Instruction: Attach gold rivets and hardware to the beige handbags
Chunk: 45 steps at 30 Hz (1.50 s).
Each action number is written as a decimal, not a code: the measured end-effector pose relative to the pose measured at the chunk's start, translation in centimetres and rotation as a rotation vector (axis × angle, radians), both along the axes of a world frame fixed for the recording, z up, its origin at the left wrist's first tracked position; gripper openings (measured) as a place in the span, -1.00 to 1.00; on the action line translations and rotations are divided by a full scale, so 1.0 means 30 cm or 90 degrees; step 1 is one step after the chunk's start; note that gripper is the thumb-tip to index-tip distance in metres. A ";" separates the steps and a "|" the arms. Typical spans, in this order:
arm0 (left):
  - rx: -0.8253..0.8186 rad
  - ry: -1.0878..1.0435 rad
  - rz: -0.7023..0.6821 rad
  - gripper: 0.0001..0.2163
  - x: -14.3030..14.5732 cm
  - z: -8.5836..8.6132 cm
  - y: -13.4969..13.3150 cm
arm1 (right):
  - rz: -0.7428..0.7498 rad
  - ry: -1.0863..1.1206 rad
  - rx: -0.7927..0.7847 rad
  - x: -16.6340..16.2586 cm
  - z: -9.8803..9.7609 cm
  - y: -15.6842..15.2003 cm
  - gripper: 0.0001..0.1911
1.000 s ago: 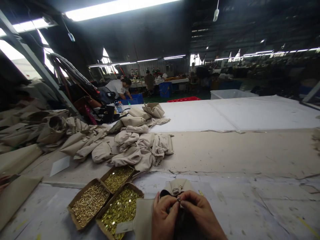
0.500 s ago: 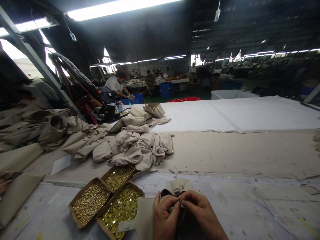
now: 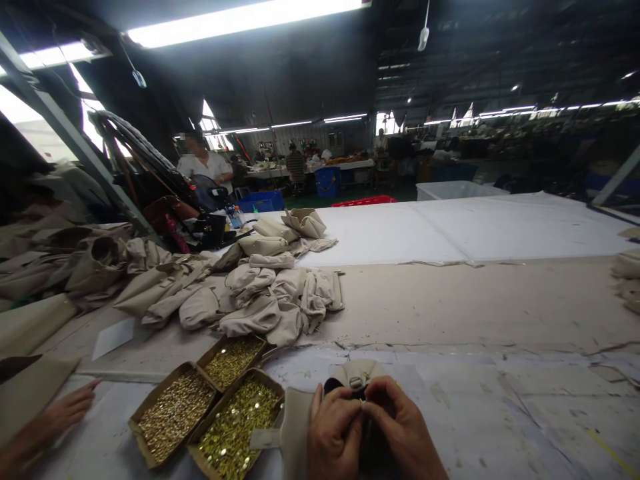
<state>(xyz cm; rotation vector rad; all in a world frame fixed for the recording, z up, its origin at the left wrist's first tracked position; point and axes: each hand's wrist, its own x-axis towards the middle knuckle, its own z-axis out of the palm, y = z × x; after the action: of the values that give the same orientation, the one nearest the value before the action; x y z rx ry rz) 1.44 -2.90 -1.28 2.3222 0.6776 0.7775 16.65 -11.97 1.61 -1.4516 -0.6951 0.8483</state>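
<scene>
A beige bag (image 3: 299, 427) with a flap and short tab stands at the front edge, its dark inside partly hidden by my hands. My left hand (image 3: 334, 427) is closed on the bag's upper edge, thumb and fingers bent together. Close against it, my right hand (image 3: 400, 420) pinches thumb and forefinger at the same edge. A small pale glint shows between the fingertips; the piece itself is mostly covered. Behind the hands rises the bag's rounded beige end (image 3: 356, 375) with a metal ring fitting.
Left of the bag sit cardboard boxes of small gold-coloured metal parts (image 3: 175, 410). Behind them lies a heap of beige bags (image 3: 270, 293). A co-worker's hand (image 3: 67, 410) reaches in at the far left beside another bag piece. A white sheet (image 3: 400, 230) covers the table's far side.
The co-worker's hand at left has come further into view with fingers stretched out. A person in the background has straightened up. My hands stay at the bag's edge, the fingertips shifted slightly.
</scene>
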 end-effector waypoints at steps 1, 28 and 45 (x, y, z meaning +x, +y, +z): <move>0.008 0.001 -0.017 -0.77 0.000 0.005 -0.001 | 0.008 -0.012 0.000 0.002 0.002 -0.002 -0.78; 0.281 0.382 0.073 -0.81 0.279 0.085 0.121 | 0.140 -0.054 -0.016 0.116 -0.034 0.036 -0.91; 0.184 0.145 -0.239 -0.66 0.242 0.119 0.239 | 0.116 0.131 0.101 0.152 -0.040 0.035 -0.89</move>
<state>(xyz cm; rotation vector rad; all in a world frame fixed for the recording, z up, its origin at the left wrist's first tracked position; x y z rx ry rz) 8.70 4.28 2.28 2.7182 0.2125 0.4659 21.20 -10.93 0.42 -1.1530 -0.7279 1.0431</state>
